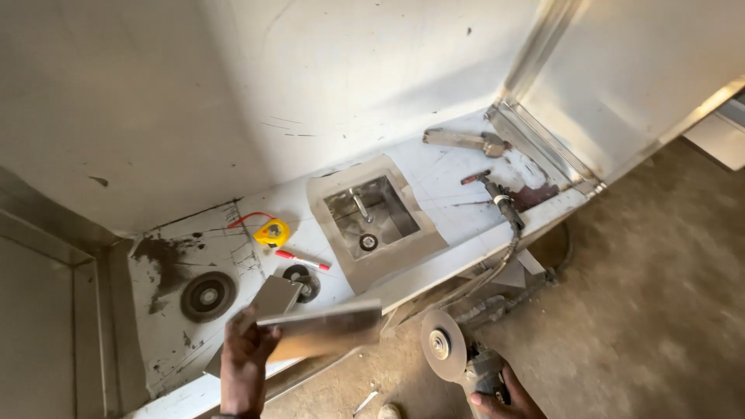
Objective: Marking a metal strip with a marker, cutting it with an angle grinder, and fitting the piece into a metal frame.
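Steel counter [434,174] with small square sink [371,219], its left end cut off by the frame. Left hand [247,358], fingers closed on a metal strip [322,330] above the counter edge. Right hand [503,397], partly cropped at the bottom, grips a grinder [458,358]; its body is hidden.

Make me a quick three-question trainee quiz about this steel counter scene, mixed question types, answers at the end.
1. True or false: the left hand holds a flat metal sheet piece.
2. Multiple choice: what does the right hand grip? A) tape measure B) angle grinder C) marker
3. Fill in: the yellow tape measure lies on the counter beside the small inset ____.

Key: 1 true. 2 B. 3 sink.
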